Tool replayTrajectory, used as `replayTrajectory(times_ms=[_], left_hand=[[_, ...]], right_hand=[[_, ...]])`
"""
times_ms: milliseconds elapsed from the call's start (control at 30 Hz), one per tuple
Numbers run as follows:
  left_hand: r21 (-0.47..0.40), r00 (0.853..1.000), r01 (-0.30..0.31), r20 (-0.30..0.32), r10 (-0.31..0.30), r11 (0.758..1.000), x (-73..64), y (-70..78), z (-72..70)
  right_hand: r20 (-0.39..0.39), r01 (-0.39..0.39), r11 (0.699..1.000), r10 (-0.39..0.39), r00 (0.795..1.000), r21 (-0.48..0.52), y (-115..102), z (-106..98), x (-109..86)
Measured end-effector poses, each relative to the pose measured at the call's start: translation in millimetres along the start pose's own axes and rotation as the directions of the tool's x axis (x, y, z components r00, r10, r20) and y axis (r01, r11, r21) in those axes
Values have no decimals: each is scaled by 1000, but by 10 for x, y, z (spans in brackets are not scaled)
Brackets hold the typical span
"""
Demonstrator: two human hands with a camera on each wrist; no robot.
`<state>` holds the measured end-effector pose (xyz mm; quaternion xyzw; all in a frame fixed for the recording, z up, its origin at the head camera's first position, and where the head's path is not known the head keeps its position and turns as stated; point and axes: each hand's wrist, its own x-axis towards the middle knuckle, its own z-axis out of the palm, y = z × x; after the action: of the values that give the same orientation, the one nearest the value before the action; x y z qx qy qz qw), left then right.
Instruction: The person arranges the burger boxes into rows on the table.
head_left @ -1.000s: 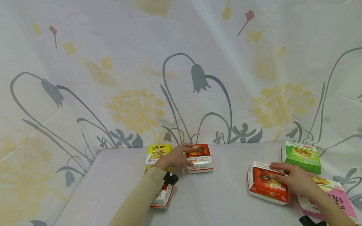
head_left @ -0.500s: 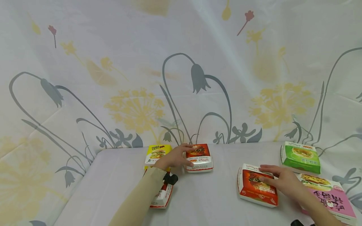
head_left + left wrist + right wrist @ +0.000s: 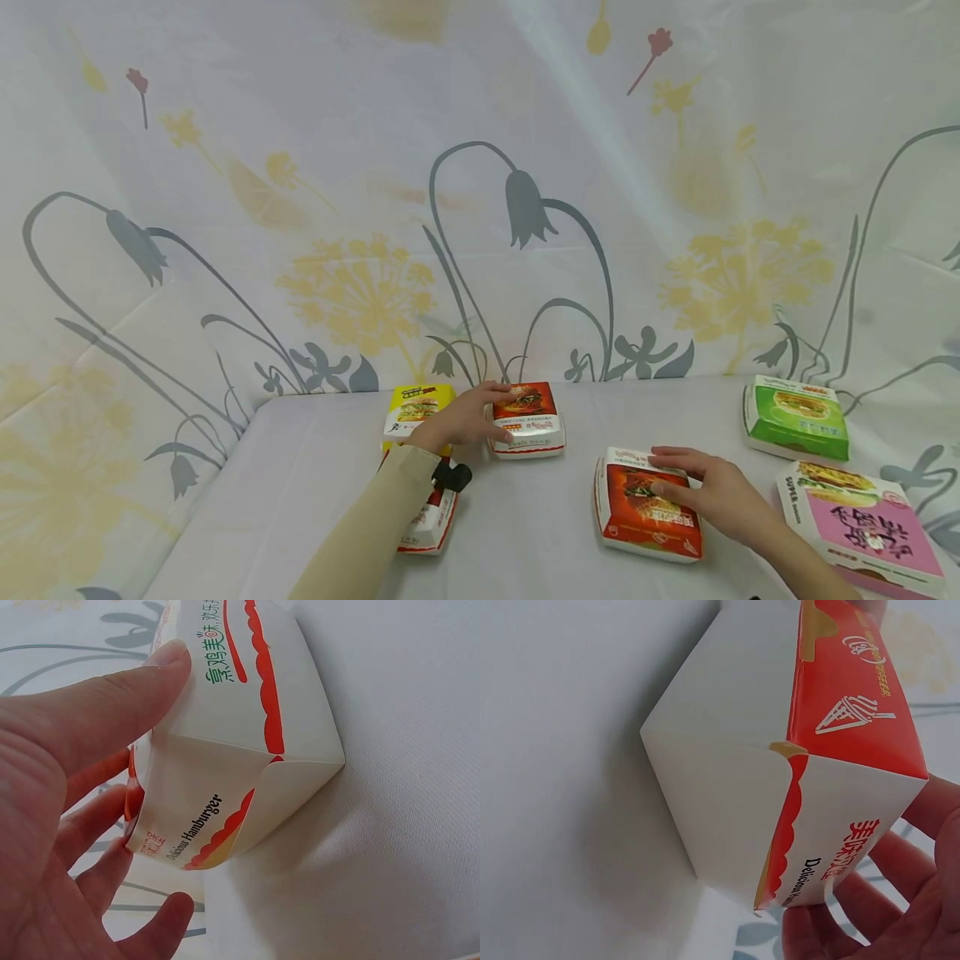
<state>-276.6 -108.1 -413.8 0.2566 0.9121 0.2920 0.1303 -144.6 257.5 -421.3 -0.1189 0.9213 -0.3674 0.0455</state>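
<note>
A back burger box [image 3: 527,429] is held at its left side by the left hand [image 3: 459,419]. The hand is part curled, with the thumb set on the white front and the fingers spread; the little finger is held away from the box. A front burger box [image 3: 647,510], red and white too, is held by the right hand [image 3: 708,492] and lies just to its left. This hand is part curled, with its thumb on the red top and its fingers at the far edge. Whether the whole bottom is touched by the tabletop [image 3: 262,500] cannot be told. The yellow box [image 3: 420,407] is partly hidden by the left hand. The green box [image 3: 797,417] and pink box [image 3: 862,529] are seen right of the right hand, apart from it.
</note>
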Motion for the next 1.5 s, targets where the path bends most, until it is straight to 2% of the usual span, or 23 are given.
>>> replayTrajectory(times_ms=[400,667,933,1500], left_hand=[[-15,1000,-4,-6,4,1000,-37,37,-29],[-15,1000,-18,-6,18,1000,-13,2,5],[-7,999,-33,-8,33,999,-10,-2,-5],[-1,1000,-16,0,16,1000,2,24,-43]], right_hand=[[-17,64,995,-63,998,70,-204,246,45],[6,27,996,-28,1000,80,-314,383,116],[14,26,996,-28,1000,89,-415,486,194],[3,38,994,-39,999,106,-505,565,209]])
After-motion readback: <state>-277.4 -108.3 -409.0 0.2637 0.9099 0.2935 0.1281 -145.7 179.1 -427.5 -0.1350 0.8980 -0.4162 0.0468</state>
